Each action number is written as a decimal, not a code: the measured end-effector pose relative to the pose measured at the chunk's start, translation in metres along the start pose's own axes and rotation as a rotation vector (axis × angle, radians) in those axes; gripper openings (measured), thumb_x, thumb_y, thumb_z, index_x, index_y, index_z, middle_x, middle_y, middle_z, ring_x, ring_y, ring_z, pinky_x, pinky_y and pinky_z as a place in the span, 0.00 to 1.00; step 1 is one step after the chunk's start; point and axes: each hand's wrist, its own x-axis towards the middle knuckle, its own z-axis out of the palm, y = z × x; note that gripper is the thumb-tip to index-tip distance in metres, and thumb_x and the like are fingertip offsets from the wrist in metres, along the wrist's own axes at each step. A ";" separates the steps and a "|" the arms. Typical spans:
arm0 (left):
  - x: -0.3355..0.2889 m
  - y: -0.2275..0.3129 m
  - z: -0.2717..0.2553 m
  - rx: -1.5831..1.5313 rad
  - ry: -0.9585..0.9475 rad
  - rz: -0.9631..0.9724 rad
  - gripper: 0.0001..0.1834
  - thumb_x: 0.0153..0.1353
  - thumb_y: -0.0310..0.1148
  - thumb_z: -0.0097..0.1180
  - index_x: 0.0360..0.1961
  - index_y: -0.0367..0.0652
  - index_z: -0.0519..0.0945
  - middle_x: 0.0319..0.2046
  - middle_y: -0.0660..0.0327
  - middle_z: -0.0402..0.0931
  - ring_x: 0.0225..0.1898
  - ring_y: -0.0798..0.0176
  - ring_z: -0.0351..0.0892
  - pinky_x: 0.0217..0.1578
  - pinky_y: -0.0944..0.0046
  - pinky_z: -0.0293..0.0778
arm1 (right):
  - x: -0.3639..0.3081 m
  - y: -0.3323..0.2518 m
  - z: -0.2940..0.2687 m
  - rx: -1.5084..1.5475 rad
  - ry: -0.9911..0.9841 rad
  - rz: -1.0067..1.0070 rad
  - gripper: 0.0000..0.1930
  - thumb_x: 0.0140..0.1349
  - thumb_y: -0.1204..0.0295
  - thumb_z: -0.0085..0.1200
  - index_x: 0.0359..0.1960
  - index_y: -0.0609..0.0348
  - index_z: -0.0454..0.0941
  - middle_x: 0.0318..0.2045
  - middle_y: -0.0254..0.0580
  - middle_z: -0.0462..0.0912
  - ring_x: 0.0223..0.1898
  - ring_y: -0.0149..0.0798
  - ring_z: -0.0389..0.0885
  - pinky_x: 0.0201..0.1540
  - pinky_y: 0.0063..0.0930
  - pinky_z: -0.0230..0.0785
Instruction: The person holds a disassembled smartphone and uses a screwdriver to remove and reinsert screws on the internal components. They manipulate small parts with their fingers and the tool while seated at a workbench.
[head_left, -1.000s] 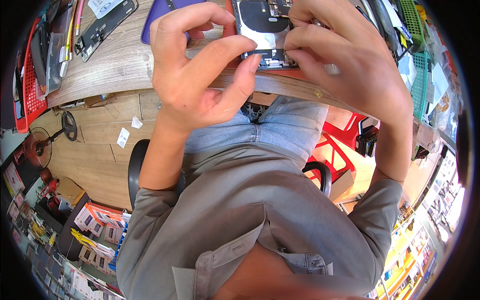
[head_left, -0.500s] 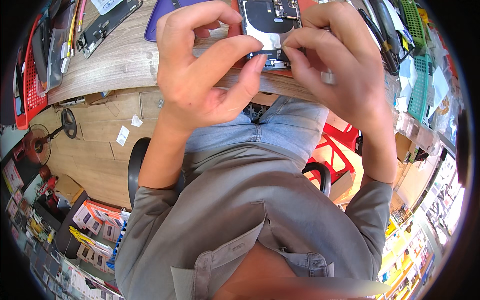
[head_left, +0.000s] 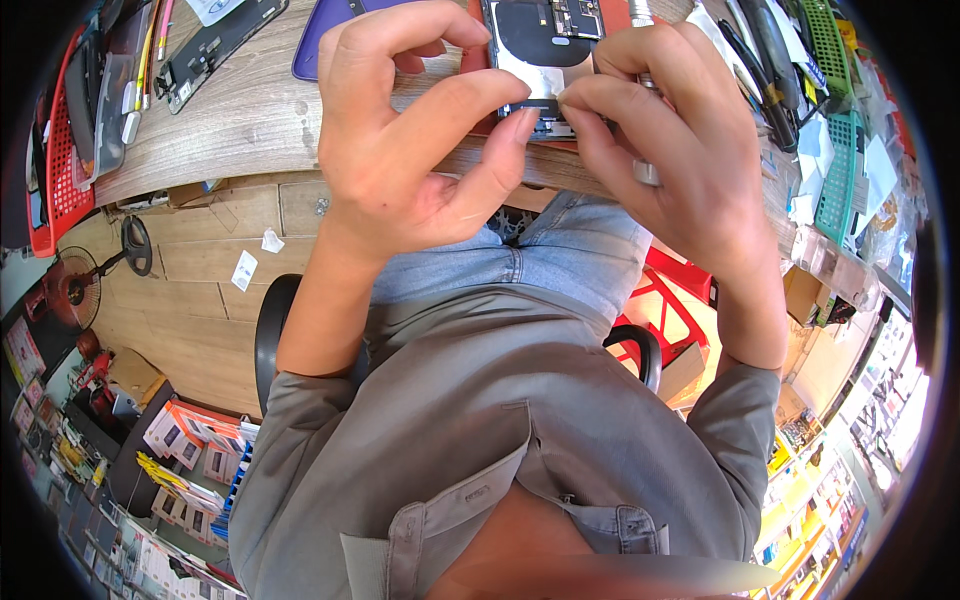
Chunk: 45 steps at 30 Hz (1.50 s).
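An opened smartphone lies on a reddish mat at the table's near edge, its inner parts showing. My left hand is curled at the phone's lower left, index finger and thumb on its edge. Between both hands' fingertips runs a thin dark strip at the phone's lower end; whether it is loose I cannot tell. My right hand is closed, thumb and index fingertip together at the phone's lower right. Tucked through its fingers is a slim silver rod-shaped tool, mostly hidden.
A purple tray and a dark phone screen part lie to the left, near a red basket. Pliers-like dark tools and green baskets crowd the right. A red stool stands below.
My right hand has shifted slightly, and more of the silver tool shows above its knuckles. My left hand and the phone have moved a hair to the right.
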 end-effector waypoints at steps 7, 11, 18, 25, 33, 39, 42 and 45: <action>-0.001 0.000 -0.001 -0.001 -0.005 -0.003 0.12 0.50 0.23 0.72 0.39 0.38 0.91 0.52 0.51 0.74 0.39 0.62 0.73 0.33 0.67 0.70 | 0.001 0.002 0.004 0.021 0.026 -0.013 0.13 0.49 0.84 0.71 0.37 0.62 0.85 0.38 0.40 0.79 0.34 0.42 0.77 0.33 0.35 0.69; -0.001 -0.002 0.001 -0.021 0.002 0.004 0.12 0.51 0.23 0.72 0.39 0.37 0.91 0.51 0.51 0.74 0.40 0.61 0.74 0.34 0.67 0.71 | 0.000 0.002 0.001 0.027 0.016 -0.025 0.14 0.49 0.84 0.70 0.38 0.63 0.86 0.37 0.41 0.79 0.33 0.42 0.77 0.33 0.35 0.68; -0.001 -0.001 0.000 -0.010 -0.003 0.006 0.12 0.51 0.23 0.72 0.39 0.37 0.91 0.51 0.51 0.74 0.41 0.61 0.74 0.35 0.67 0.72 | -0.005 0.001 -0.002 0.037 -0.003 -0.008 0.16 0.48 0.86 0.68 0.41 0.62 0.88 0.36 0.41 0.79 0.33 0.43 0.76 0.34 0.35 0.67; -0.001 0.000 -0.001 0.012 -0.006 0.000 0.12 0.50 0.23 0.72 0.39 0.39 0.91 0.51 0.52 0.74 0.40 0.62 0.73 0.34 0.68 0.70 | -0.009 0.002 -0.003 0.028 -0.001 -0.008 0.18 0.47 0.86 0.67 0.42 0.62 0.89 0.37 0.40 0.79 0.34 0.42 0.77 0.35 0.35 0.67; 0.000 0.000 -0.001 0.008 -0.002 0.007 0.13 0.50 0.24 0.72 0.39 0.39 0.91 0.51 0.52 0.74 0.40 0.62 0.73 0.34 0.67 0.69 | -0.011 -0.001 -0.005 -0.017 -0.018 -0.023 0.21 0.44 0.85 0.67 0.44 0.61 0.90 0.36 0.39 0.78 0.34 0.41 0.76 0.35 0.35 0.67; -0.001 0.001 -0.002 0.015 -0.011 -0.008 0.13 0.50 0.23 0.72 0.39 0.39 0.91 0.51 0.52 0.74 0.41 0.61 0.74 0.34 0.67 0.70 | -0.011 -0.004 -0.006 -0.077 -0.017 -0.055 0.23 0.41 0.84 0.68 0.44 0.61 0.90 0.36 0.38 0.78 0.33 0.41 0.76 0.34 0.35 0.67; 0.000 0.000 -0.001 0.007 -0.005 0.004 0.13 0.50 0.23 0.72 0.39 0.39 0.91 0.51 0.51 0.74 0.42 0.61 0.74 0.34 0.67 0.70 | -0.010 -0.004 -0.006 -0.074 -0.015 -0.058 0.23 0.41 0.84 0.68 0.44 0.61 0.90 0.36 0.38 0.78 0.33 0.41 0.76 0.34 0.35 0.67; 0.000 -0.001 0.000 0.001 0.002 0.004 0.12 0.50 0.23 0.72 0.39 0.39 0.91 0.51 0.51 0.74 0.42 0.60 0.75 0.34 0.67 0.71 | -0.010 -0.004 -0.007 -0.073 -0.019 -0.055 0.23 0.41 0.84 0.68 0.44 0.61 0.90 0.36 0.38 0.78 0.33 0.41 0.76 0.34 0.35 0.67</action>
